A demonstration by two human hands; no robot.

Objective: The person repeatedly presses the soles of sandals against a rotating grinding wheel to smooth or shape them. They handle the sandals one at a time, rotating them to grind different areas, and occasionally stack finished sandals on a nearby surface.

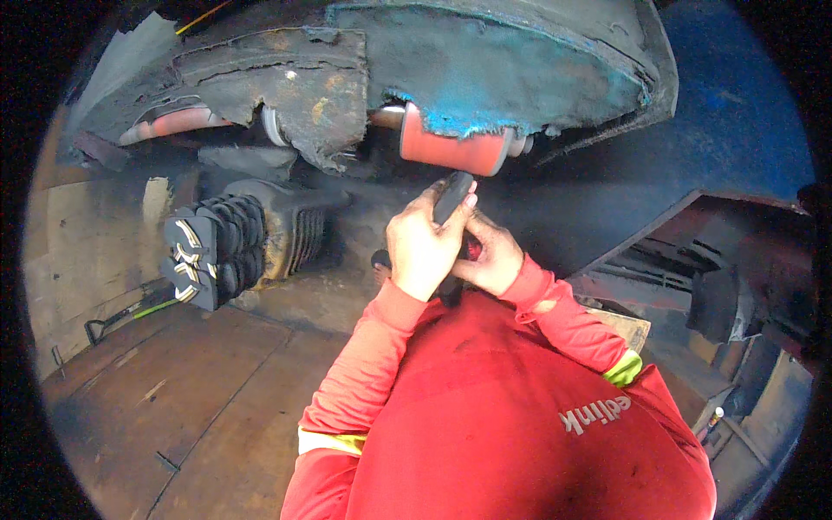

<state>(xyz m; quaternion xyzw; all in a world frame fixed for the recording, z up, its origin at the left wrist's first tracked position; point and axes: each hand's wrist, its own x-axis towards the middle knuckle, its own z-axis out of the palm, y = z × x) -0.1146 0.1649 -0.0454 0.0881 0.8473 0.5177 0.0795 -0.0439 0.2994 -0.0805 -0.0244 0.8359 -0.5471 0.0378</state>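
Both my hands are closed on a dark flip-flop point(452, 199), held tilted with its upper end just below a red sanding drum point(455, 147). My left hand point(422, 247) wraps its left side, thumb along the edge. From the right, my right hand point(496, 256) grips it lower down, where a bit of red shows between the hands. The palms hide most of the flip-flop. Whether its tip touches the drum, I cannot tell. A worn, dust-covered hood point(511, 69) with ragged edges hangs over the drum.
At the left, several dark flip-flops point(192, 260) with striped straps stand stacked against a stained plastic stool stack point(290, 225). Another red drum point(178, 123) shows under the hood's left part. A long-handled tool point(130, 318) lies by the wall. Dusty metal framework point(676, 234) stands at right.
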